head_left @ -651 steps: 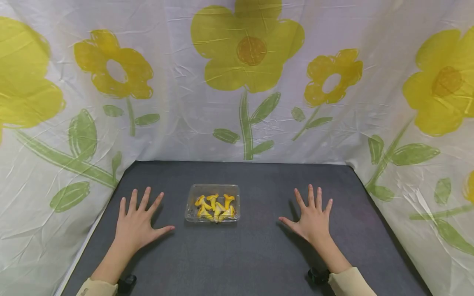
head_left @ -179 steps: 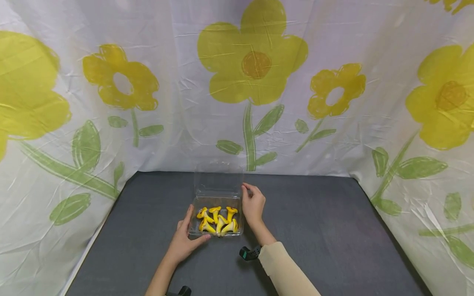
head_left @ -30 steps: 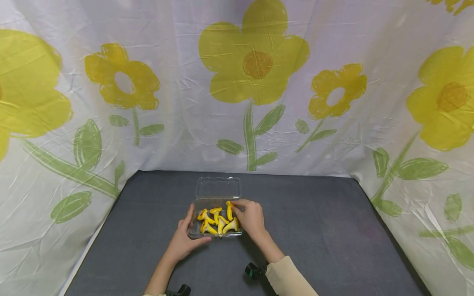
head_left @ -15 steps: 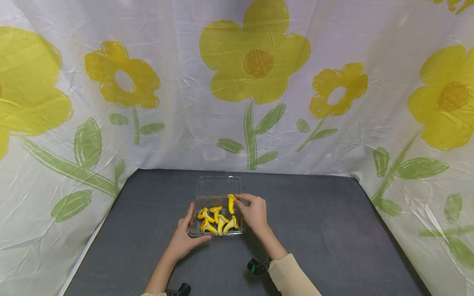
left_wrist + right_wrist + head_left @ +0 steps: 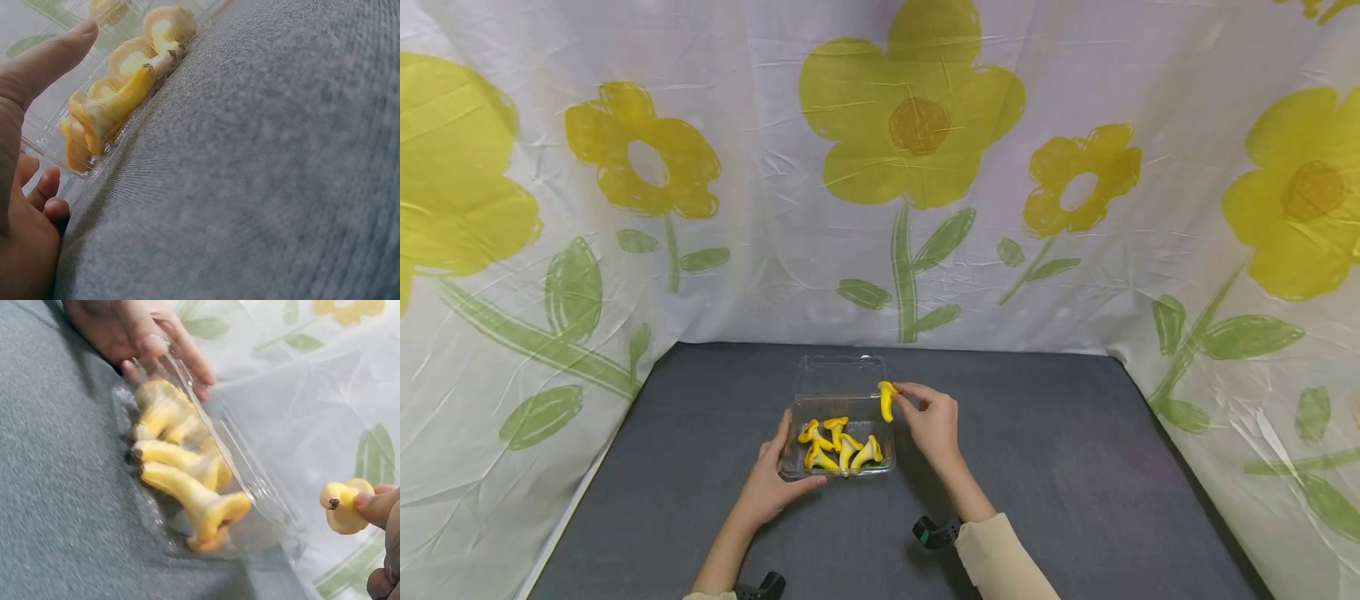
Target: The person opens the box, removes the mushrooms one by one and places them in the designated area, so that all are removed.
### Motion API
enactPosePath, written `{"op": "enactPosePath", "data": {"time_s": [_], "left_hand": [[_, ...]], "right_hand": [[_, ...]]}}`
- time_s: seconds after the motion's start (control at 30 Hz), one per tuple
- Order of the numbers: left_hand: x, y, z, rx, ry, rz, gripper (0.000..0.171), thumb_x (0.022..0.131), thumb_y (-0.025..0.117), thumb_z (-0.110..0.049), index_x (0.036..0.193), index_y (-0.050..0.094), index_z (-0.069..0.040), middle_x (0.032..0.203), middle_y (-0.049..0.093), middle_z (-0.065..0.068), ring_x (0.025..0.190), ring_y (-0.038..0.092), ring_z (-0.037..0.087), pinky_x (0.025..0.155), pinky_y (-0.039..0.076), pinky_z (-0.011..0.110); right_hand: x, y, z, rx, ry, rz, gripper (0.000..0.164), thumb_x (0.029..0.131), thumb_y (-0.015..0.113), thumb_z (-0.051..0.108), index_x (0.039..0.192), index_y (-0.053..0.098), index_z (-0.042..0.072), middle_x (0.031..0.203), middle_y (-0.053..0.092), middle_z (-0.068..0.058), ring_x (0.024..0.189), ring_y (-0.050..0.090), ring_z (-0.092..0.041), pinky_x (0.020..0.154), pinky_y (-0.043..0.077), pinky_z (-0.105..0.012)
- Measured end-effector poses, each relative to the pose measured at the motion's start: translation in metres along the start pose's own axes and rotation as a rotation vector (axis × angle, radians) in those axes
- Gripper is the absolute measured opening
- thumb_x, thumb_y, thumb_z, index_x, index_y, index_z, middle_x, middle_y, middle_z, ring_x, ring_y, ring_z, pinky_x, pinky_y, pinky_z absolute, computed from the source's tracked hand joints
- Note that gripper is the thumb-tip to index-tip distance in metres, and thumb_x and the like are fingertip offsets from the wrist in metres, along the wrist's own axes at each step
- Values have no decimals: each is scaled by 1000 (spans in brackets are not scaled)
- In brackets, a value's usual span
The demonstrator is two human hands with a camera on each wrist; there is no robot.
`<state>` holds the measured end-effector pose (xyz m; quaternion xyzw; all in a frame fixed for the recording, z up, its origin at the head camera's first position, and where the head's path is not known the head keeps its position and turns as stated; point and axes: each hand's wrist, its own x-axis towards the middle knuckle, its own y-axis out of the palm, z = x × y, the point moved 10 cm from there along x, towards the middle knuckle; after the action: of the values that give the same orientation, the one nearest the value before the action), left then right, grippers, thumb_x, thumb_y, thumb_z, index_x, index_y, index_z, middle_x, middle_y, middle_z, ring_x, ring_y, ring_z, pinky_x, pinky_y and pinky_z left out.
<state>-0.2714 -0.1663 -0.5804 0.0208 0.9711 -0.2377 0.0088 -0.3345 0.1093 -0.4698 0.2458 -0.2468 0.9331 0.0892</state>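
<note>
Near the middle of a dark gray tabletop (image 5: 1060, 467), a clear plastic box (image 5: 812, 407) stands with its lid (image 5: 841, 377) folded back on the far side. The left hand (image 5: 769, 487) holds the box at its near left corner, thumb along the front wall and fingers against the left side; the left wrist view shows some of those fingers bent. Inside the box lie five yellow mushrooms (image 5: 846, 454) with paler stems, two toward the back and three along the front, set close together and tilted at various angles. The right hand (image 5: 936, 422) pinches one more mushroom (image 5: 887, 402) between thumb and fingertips, beside the far right corner of the box. From the right wrist this mushroom is seen raised apart from the box, the dark cut end of its stem facing the camera. A black device (image 5: 935, 532) sits at the right wrist, just short of a cream sleeve (image 5: 1000, 550); it bears a small green mark, too tiny to make out. Another black device (image 5: 762, 587) shows at the left wrist. Behind the tabletop hangs a creased white sheet (image 5: 760, 250), printed with big yellow flowers (image 5: 917, 125) on green stems and leaves.
</note>
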Motion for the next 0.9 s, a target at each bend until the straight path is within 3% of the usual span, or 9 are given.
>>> {"op": "enactPosePath", "data": {"time_s": [0.47,0.77,0.9], "left_hand": [[0,0,-2,-9,12,0,127,81,94,-39,173,8,-24,152,37,27,135,43,41,115,36,69],[0,-1,-2,-8,14,2,127,82,94,-41,173,8,-24,151,38,27,135,44,42,114,37,69],[0,0,-1,-11,12,6,127,82,94,-41,173,7,-24,151,38,27,136,43,42,115,36,69]], "right_hand": [[0,-32,-40,-26,83,-63,18,89,88,17,106,87,12,93,82,-7,39,21,6,40,21,-20],[-9,-25,-70,-75,164,-5,16,91,86,19,107,87,13,67,75,-5,34,22,5,38,22,-19],[-11,-21,-78,-91,151,6,15,91,87,17,105,87,14,78,80,-4,36,25,4,38,23,-19]]}}
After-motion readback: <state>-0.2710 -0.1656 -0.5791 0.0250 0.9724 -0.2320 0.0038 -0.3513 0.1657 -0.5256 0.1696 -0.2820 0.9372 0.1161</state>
